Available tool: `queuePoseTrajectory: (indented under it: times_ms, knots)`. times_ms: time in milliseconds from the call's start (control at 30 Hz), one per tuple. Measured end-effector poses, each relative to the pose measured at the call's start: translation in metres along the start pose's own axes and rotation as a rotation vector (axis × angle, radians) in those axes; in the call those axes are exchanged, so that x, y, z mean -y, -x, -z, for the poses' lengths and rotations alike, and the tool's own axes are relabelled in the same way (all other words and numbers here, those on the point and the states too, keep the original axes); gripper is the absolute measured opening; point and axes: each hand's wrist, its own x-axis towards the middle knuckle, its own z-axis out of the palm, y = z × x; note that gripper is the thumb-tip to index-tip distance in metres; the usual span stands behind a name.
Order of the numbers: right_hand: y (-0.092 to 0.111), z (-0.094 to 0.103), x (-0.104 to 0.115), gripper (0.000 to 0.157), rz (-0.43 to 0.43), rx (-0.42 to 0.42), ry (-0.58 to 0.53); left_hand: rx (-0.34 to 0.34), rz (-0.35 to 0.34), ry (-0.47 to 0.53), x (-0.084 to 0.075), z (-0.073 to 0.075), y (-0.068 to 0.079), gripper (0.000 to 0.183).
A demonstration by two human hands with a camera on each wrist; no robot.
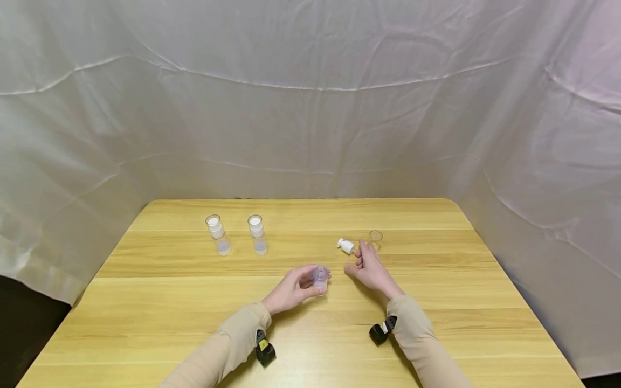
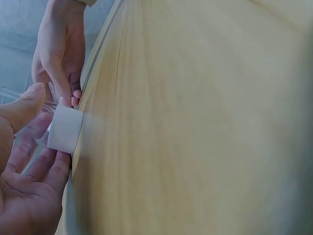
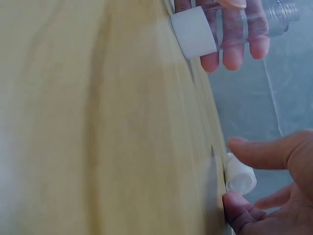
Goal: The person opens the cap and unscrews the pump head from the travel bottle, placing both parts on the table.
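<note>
My left hand (image 1: 294, 288) holds a clear small bottle (image 1: 320, 276) upright over the table, its fingers and thumb around the side. The right wrist view shows the bottle's white base (image 3: 194, 33) and bare threaded neck (image 3: 292, 12). A white pump head (image 1: 346, 246) lies on its side on the table. Just beside it is my right hand (image 1: 372, 268), thumb and fingers spread apart; in the right wrist view the pump head (image 3: 240, 175) shows between the thumb and fingertips. Beyond that hand stands a clear cap (image 1: 375, 237), partly hidden by the fingers.
Two more bottles stand at the back left of the wooden table (image 1: 170, 302), a left one (image 1: 218, 236) and a right one (image 1: 258, 235), both with white pumps under clear caps. Pale cloth (image 1: 310, 118) hangs behind the table and along both sides.
</note>
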Motion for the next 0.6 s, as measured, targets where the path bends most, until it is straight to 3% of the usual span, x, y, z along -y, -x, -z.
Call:
queuePoseTrajectory:
  times_ms: [200, 367, 600]
  knots:
    - [0.009, 0.001, -0.003, 0.093, 0.011, 0.040, -0.061, 0.003, 0.003, -0.010, 0.000, 0.000, -0.001, 0.048]
    - [0.016, 0.002, -0.005, 0.098, 0.044, 0.038, -0.124, -0.017, 0.035, -0.018, 0.000, 0.003, -0.003, 0.050]
    - [0.020, -0.001, -0.006, 0.089, 0.066, 0.028, -0.258, -0.091, 0.089, -0.040, 0.001, 0.009, -0.012, 0.051]
